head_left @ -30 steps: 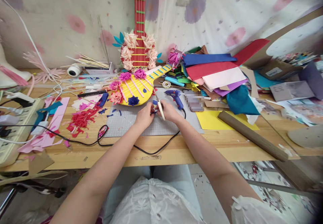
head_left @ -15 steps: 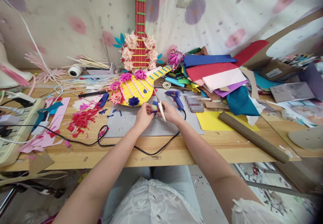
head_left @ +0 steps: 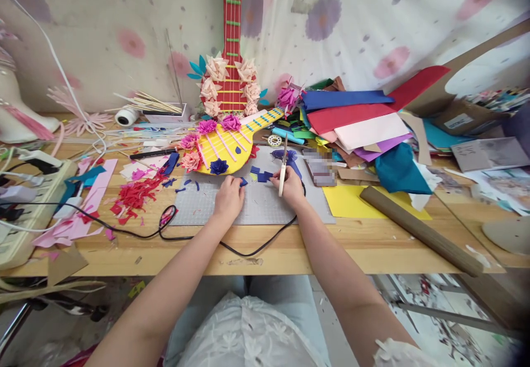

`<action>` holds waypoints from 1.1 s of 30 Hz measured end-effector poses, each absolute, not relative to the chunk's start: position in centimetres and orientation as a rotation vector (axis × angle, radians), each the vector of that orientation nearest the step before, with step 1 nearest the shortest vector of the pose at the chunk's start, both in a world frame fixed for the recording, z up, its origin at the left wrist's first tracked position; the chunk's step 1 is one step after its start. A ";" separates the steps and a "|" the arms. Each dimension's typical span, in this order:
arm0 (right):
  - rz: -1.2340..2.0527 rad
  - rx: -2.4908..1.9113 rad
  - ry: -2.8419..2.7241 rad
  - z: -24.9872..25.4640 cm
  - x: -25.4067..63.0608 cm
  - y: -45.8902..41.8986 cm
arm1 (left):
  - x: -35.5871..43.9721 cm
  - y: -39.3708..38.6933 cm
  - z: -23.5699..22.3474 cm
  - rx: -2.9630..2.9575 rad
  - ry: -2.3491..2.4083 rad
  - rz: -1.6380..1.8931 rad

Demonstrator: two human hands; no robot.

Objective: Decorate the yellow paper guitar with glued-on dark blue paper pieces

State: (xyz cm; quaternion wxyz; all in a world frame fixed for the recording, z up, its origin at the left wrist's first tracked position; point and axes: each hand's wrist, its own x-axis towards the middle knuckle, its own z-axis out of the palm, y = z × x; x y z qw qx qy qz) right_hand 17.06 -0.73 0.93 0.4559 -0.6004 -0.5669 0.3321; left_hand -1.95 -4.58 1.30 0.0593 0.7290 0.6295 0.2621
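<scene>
Over the grey cutting mat, my left hand is closed, pinching a small dark blue paper piece at its fingertips. My right hand grips a pair of scissors by the white handles, blades pointing up and away. Near its fingertips is another dark blue paper piece; whether they touch it I cannot tell. Just beyond stands the yellow paper guitar with pink flowers and a dark blue flower. Partly hidden behind my right hand lies a blue glue gun.
A black cord loops across the table front. Red paper shreds lie left, near a power strip. Stacked coloured sheets, yellow paper and a brown roll lie right. A red guitar leans behind.
My hands have moved apart, the left leftward and the right rightward with the scissors. The scissors' blades now point more upright. Blue paper pieces show on the mat between my hands.
</scene>
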 end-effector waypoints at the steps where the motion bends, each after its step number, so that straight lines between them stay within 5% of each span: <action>1: 0.816 -1.487 -1.396 0.9 17.1 -0.8 | -1.8 -4.5 1.3 2.260 1.883 0.764; 33: 0.952 -1.411 -1.292 0.8 16.9 -0.9 | -0.5 -2.5 4.2 2.511 1.876 0.133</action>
